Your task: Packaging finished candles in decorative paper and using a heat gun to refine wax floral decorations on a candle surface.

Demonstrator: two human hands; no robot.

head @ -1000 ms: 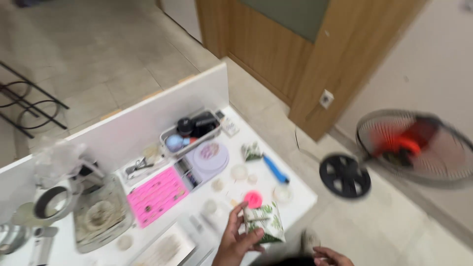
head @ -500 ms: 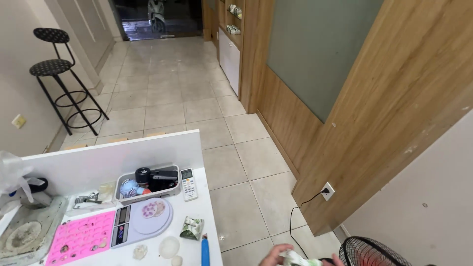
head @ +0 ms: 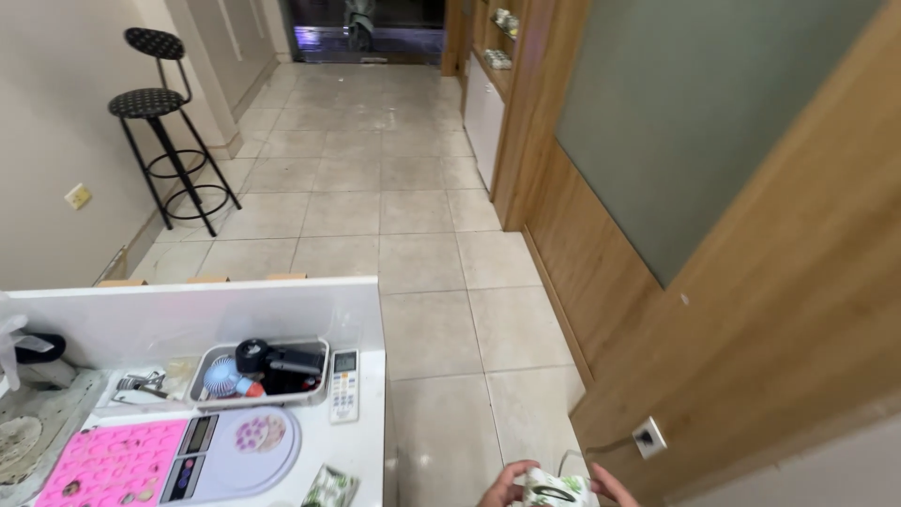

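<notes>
Both my hands are at the bottom edge of the view, over the tiled floor to the right of the white table [head: 371, 376]. My left hand [head: 504, 485] and my right hand [head: 615, 486] hold a small white packet with a green print [head: 556, 491] between them, one at each side. Only the fingers show; the rest is cut off by the frame. A similar green-printed packet [head: 330, 488] lies on the table's near right corner, apart from my hands.
The table carries a pink silicone mould [head: 113, 462], a round kitchen scale [head: 246, 449], a grey tray [head: 319, 345] with a small blue fan and black items, and a white remote [head: 344, 385]. A black bar stool [head: 155, 113] stands far left. A wooden door [head: 751, 282] and wall socket [head: 649, 437] are right.
The view has lifted from the table toward the hallway. My hands have moved right, off the table, and both now grip the packet.
</notes>
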